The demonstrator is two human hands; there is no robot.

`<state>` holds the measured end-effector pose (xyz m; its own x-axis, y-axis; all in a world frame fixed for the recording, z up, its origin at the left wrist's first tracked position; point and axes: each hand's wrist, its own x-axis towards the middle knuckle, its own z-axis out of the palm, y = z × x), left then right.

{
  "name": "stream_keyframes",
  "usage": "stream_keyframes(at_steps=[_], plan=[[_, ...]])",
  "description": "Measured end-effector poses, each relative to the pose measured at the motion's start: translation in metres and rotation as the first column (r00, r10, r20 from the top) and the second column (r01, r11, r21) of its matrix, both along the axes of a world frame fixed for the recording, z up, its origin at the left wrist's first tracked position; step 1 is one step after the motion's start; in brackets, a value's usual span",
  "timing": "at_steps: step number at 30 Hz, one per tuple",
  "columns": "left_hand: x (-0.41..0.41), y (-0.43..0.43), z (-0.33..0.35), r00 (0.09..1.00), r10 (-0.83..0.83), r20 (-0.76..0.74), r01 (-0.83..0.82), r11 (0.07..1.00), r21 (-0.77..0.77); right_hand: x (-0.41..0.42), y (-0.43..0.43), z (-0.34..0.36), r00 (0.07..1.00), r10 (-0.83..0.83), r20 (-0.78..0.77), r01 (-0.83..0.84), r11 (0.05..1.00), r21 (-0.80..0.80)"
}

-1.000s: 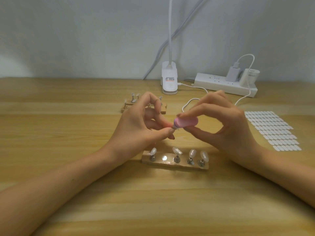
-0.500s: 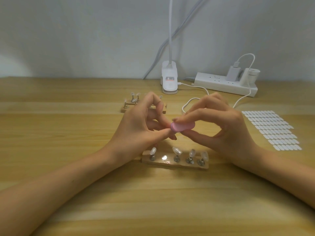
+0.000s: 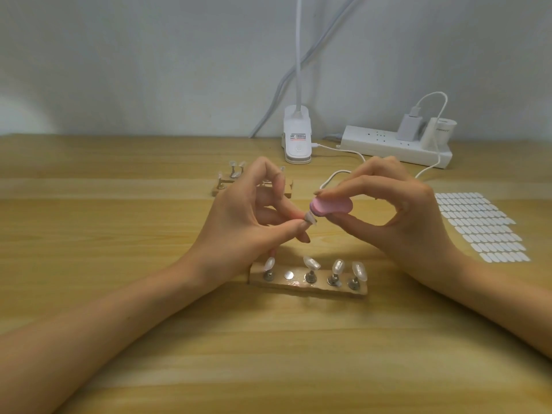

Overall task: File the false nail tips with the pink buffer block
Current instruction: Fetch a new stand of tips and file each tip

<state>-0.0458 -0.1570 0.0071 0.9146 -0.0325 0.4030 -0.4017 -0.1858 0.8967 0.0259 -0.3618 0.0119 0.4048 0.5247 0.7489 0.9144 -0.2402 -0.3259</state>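
Hands meet above the middle of the desk [image 3: 89, 234], clear of the wooden stand [image 3: 307, 286], probably for filing room. The left hand [image 3: 239, 222] pinches one false nail tip [image 3: 310, 218]. The right hand [image 3: 397, 222] clamps the pink buffer block [image 3: 331, 206] between thumb and fingers, its end touching the tip.

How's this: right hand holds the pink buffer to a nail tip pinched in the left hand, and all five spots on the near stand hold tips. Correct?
Only four: the head view shows a bare metal disc in the second spot from the left of the near stand. Right hand, pink buffer, nail tip and left hand are as said.
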Motion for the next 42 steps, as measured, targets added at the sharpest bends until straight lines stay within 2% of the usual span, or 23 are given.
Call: stream_keyframes(at_steps=[5,9,12,16,20,24,28,32,35,39,42], plan=[[0.001,0.002,-0.001,1.000,0.006,0.005,-0.006,1.000,0.006,-0.004,0.005,-0.002,0.998,0.037,0.057,-0.034,0.998,-0.044],[0.001,0.001,-0.001,1.000,0.005,0.016,-0.006,1.000,0.012,-0.002,0.001,0.001,1.000,-0.002,0.004,0.002,1.000,-0.003],[0.001,0.001,-0.001,0.999,0.022,0.023,-0.023,0.999,0.037,-0.007,0.007,-0.003,0.996,0.054,0.067,-0.050,0.997,-0.054],[0.000,0.001,0.001,0.997,0.070,0.037,-0.074,0.992,0.105,0.001,0.001,0.001,0.999,-0.031,-0.014,0.030,1.000,-0.004],[-0.002,0.000,0.001,0.996,0.085,0.041,-0.090,0.984,0.154,-0.003,0.005,-0.002,0.998,0.059,0.033,-0.057,0.996,-0.069],[-0.003,-0.001,0.001,0.995,0.090,0.030,-0.094,0.980,0.178,0.003,0.000,0.001,0.999,-0.035,-0.032,0.035,0.999,-0.001],[-0.002,-0.001,0.002,0.996,0.093,0.014,-0.094,0.979,0.183,-0.002,0.006,-0.004,0.998,0.050,0.038,-0.047,0.996,-0.074],[-0.002,-0.002,0.002,0.995,0.097,0.001,-0.095,0.978,0.185,0.005,0.000,0.000,0.999,-0.032,-0.023,0.032,0.999,-0.011],[-0.001,0.000,0.001,0.996,0.089,-0.003,-0.087,0.980,0.181,-0.001,0.005,-0.004,0.998,0.055,0.024,-0.053,0.996,-0.072],[0.000,0.000,-0.001,0.996,0.087,-0.021,-0.082,0.984,0.157,0.006,0.002,-0.001,0.998,-0.044,-0.052,0.042,0.999,-0.034],[0.002,0.002,-0.002,0.997,0.078,-0.012,-0.075,0.985,0.153,0.000,0.003,-0.002,0.999,0.051,0.006,-0.051,0.996,-0.075]])
